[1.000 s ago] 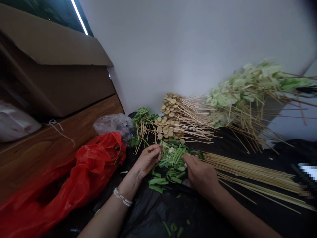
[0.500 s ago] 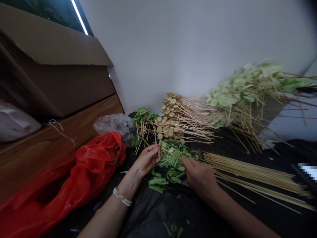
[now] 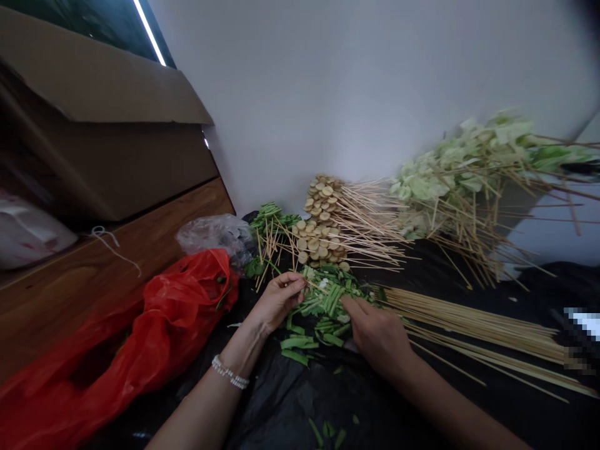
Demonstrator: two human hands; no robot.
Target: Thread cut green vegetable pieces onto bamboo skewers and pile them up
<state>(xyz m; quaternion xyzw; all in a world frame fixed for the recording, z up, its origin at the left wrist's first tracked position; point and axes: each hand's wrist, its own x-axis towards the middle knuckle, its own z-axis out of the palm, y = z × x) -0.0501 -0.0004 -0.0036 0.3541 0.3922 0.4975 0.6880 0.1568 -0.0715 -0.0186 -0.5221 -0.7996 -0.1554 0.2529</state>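
Two hands busy at the heap of chopped green leafy stalks [image 3: 334, 297]. Change in the last half second: the short green piece upright at the left fingertips no longer shows; only a thin pale wooden stick [image 3: 316, 286] reaches them. Probably means the piece got threaded or turned behind the fingers; can't confirm. Left hand [image 3: 281, 297], left edge of heap: thumb and forefinger pinching the stick's end. Right hand [image 3: 380, 328], right edge: fingers curled in, apparently around the stick, contact hidden

Surface: black plastic sheet [image 3: 281, 406] under the heap. Right of it, long tan wooden sticks [image 3: 469, 315]; just behind, skewered round yellowish slices [image 3: 323, 231]; left, a crumpled red plastic bag [image 3: 169, 312]

Room: plain whitish wall [image 3: 304, 94] behind the heap, brown cardboard box [image 3: 140, 162] well off behind-left, dim light
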